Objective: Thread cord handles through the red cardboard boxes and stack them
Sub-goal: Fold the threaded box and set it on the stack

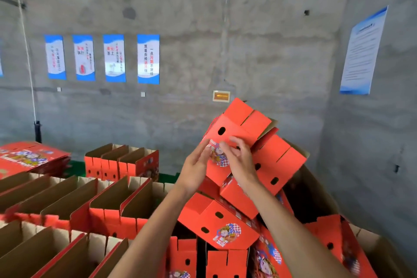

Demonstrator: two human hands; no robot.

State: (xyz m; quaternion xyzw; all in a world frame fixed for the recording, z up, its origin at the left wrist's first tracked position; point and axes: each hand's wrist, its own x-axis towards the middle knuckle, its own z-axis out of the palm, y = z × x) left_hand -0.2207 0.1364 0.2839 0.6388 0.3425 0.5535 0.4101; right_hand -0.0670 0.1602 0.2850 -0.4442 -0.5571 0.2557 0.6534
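Head view, looking forward and down: both bare hands are raised to a red cardboard box (pixel 234 133) held up at about 2 o'clock from the frame's centre, in front of a grey concrete wall.

The step in hand appears to be threading: a thin red cord handle (pixel 208 130) loops off the box's left edge. To do it well, steady the panel with one hand and feed the cord end squarely into the dark oval hole (pixel 221 130), then draw it snug.

The left hand (pixel 196 169) lies against the box's printed face, fingers nearly straight and together.

The right hand (pixel 240 160) has fingers curled, pinching at the panel near its second hole; whether it grips cord too, I cannot tell.

More red boxes (pixel 222 223) are heaped at 5 o'clock, and upright ones in rows (pixel 74 214) at 8 o'clock.
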